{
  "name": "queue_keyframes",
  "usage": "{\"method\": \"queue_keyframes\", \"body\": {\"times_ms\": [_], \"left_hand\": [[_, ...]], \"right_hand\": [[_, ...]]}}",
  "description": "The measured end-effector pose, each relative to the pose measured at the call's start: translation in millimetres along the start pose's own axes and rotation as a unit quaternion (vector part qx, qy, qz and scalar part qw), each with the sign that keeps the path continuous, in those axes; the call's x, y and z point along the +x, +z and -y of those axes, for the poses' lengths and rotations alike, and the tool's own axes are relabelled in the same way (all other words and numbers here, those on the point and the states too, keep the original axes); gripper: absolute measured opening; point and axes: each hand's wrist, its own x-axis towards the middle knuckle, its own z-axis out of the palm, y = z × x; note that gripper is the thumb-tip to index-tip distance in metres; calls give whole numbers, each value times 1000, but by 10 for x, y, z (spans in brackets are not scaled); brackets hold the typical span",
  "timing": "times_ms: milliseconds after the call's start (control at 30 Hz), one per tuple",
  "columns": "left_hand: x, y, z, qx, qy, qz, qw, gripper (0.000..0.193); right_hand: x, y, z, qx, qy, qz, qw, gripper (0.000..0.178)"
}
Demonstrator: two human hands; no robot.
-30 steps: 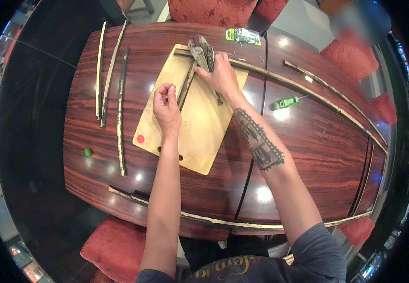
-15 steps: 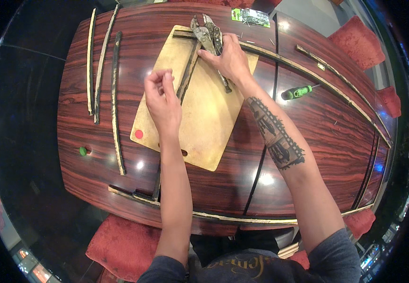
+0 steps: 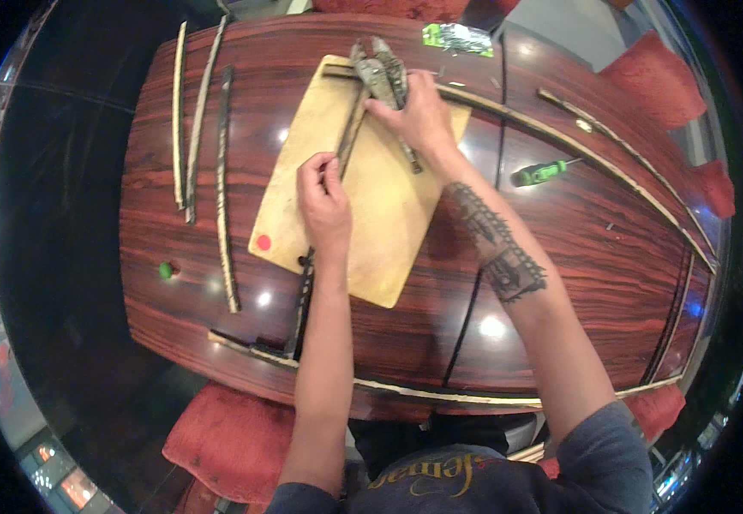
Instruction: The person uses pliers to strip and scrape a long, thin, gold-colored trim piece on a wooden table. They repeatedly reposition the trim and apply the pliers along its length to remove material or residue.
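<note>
My right hand (image 3: pixel 425 116) is closed round a pair of worn metal locking pliers (image 3: pixel 377 79), their jaws apart and pointing away from me. One long pliers handle sticks out below the palm. The pliers lie over the corner where a dark, narrow wooden strip (image 3: pixel 352 135) meets a crosswise strip at the far end of a yellow cutting board (image 3: pixel 389 248). My left hand (image 3: pixel 327 201) rests against that narrow strip about halfway along the board. Its fingers are curled together in a pinch, and whatever they hold is hidden. The strip runs on under my left wrist toward me.
Three loose wooden strips (image 3: pixel 224 188) lie at the left, by a small green round thing (image 3: pixel 166 271). A green-handled screwdriver (image 3: pixel 539 174) is at the right. A pack of nails (image 3: pixel 459 39) sits at the far edge. Long strips (image 3: pixel 594 147) border the table; red chairs (image 3: pixel 226 437) surround it.
My left hand has moved right and a little nearer to me, onto the narrow strip. My right hand still grips the pliers. The whole view has shifted slightly.
</note>
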Motion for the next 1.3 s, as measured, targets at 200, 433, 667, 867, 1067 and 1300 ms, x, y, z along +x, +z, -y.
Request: {"method": "queue_keyframes", "body": {"times_ms": [200,433,667,867,1067,1300], "left_hand": [[21,-86,18,-90,-83,10,992,20],[107,34,-31,-105,-140,-31,984,17],[108,53,-83,-41,-156,-12,987,18],[100,52,-56,-64,-142,-23,988,17],[87,64,-12,-45,-133,-19,990,18],[81,71,-29,-9,-150,-10,989,19]], "right_hand": [[-18,62,71,0,4,5,1000,75],[13,24,-33,-7,-12,-11,1000,72],[-13,62,-79,-20,-14,-12,1000,72],[-3,71,-72,-12,-12,-13,1000,74],[-3,72,-60,-4,-13,-11,1000,72],[2,93,-82,-9,-17,-21,1000,69]]}}
